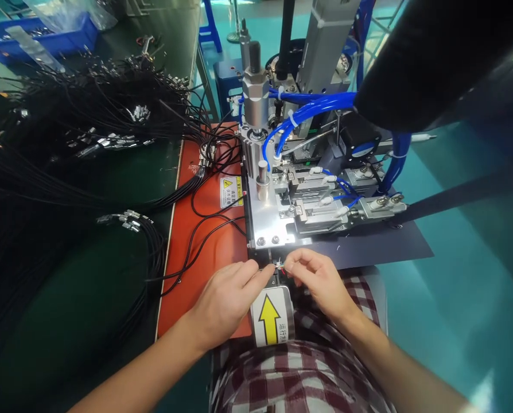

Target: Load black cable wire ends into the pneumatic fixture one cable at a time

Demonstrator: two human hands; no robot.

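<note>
At the front edge of the machine, my left hand (230, 295) is closed, its thumb and index finger stretched toward a short length of thin wires (280, 265), pinching at their left end. My right hand (319, 281) pinches the right end of the same wires between thumb and fingertips. White and red strands show in the small gap between the hands; the rest is hidden by the fingers. Both hands are low over a narrow dark track, just in front of the machine's metal plate (263, 221). A white label with a yellow arrow (269, 316) lies below them.
Pneumatic cylinders (325, 215) and blue air hoses (321, 106) rise ahead and to the right. Black cables (205, 229) cross the red-orange board (217, 249) at left. Large cable bundles with metal connectors (131, 221) cover the dark table, with a blue bin (67, 40) behind.
</note>
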